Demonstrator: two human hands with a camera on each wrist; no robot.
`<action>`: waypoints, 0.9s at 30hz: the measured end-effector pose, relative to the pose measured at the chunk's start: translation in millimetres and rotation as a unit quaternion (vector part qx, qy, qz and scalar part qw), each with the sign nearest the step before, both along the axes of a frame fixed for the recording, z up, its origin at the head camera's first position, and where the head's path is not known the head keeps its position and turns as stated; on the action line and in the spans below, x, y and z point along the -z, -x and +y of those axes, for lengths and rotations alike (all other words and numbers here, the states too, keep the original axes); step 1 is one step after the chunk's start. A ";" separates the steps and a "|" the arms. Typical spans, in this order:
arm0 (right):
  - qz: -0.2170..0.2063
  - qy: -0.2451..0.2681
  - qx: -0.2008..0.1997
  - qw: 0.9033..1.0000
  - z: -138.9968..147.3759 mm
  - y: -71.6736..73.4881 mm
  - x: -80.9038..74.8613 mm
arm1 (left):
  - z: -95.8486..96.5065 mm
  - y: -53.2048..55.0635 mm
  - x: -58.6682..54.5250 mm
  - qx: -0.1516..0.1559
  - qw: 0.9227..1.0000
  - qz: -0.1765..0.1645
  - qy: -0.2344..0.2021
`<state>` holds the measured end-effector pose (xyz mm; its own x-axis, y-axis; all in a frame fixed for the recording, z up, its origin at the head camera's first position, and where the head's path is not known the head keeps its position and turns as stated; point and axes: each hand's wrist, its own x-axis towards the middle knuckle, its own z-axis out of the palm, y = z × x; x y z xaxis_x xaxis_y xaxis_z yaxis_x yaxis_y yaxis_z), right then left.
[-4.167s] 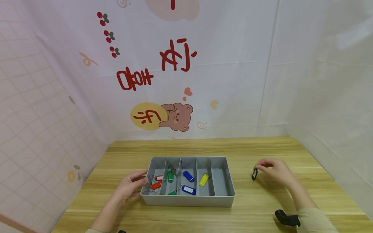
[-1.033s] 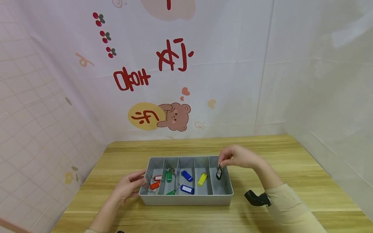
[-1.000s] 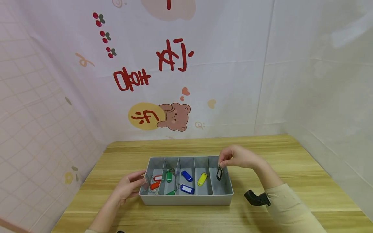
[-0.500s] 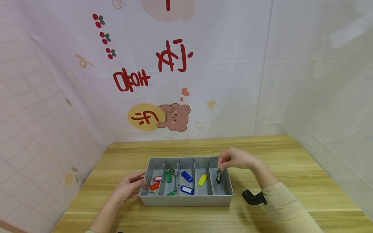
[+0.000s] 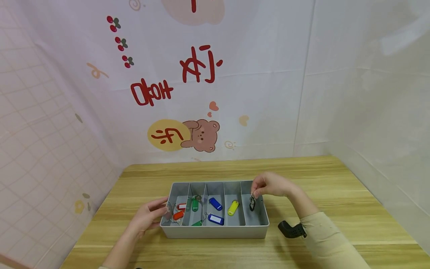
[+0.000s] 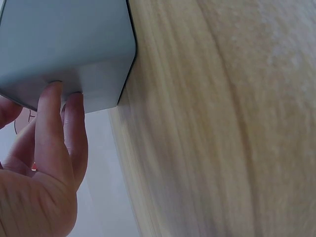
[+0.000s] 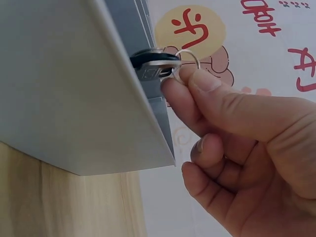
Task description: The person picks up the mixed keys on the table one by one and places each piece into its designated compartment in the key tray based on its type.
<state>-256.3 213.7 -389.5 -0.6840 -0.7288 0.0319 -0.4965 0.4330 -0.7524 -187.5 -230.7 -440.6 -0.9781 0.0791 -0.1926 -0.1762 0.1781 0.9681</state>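
Note:
A grey five-compartment box (image 5: pixel 215 232) stands on the table. The left hand (image 5: pixel 146 218) rests against its left end, its fingers extended and the tips (image 6: pixel 49 96) touching the outer wall in the left wrist view. Above the rightmost compartment, the right hand (image 5: pixel 273 184) pinches the metal ring (image 7: pixel 197 61) of a black key tag (image 5: pixel 252 203) between thumb and forefinger. The tag hangs down inside that compartment. Red tags (image 5: pixel 178 215) lie in the first compartment, green tags (image 5: pixel 195 204) in the second, blue tags (image 5: pixel 215 219) in the third and a yellow tag (image 5: pixel 233 207) in the fourth.
Thin upright dividers (image 5: pixel 242 203) separate the compartments. Wooden table (image 5: pixel 302 170) shows around the box, with a printed white cloth (image 5: pixel 265 93) behind it. A black camera mount (image 5: pixel 291 229) sits at the right sleeve.
The right hand has carried the black key tag left from beside the box to over the rightmost compartment, then lowered it slightly. The left hand has stayed at the box's left end.

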 end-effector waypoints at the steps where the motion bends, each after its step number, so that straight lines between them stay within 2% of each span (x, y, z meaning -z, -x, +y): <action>1: 0.001 -0.001 0.002 1.000 -0.1 0.1 0.5 | -0.1 0.3 0.2 -0.001 1.000 0.000 0.000; 8: 0.022 -0.017 0.026 0.999 -1.4 1.7 4.5 | -1.4 1.4 -0.3 0.006 1.000 -0.004 -0.003; 16: 0.072 -0.025 0.097 0.992 2.2 1.8 9.0 | -0.4 -0.5 -2.9 -0.004 1.000 -0.014 -0.004; 22: 0.095 -0.002 0.097 0.991 5.4 -1.5 11.7 | -0.7 0.4 -1.9 -0.002 1.000 -0.007 0.002; 27: 0.114 0.014 0.093 0.989 6.6 -5.5 10.8 | 0.0 1.4 -0.9 -0.016 1.000 -0.010 0.009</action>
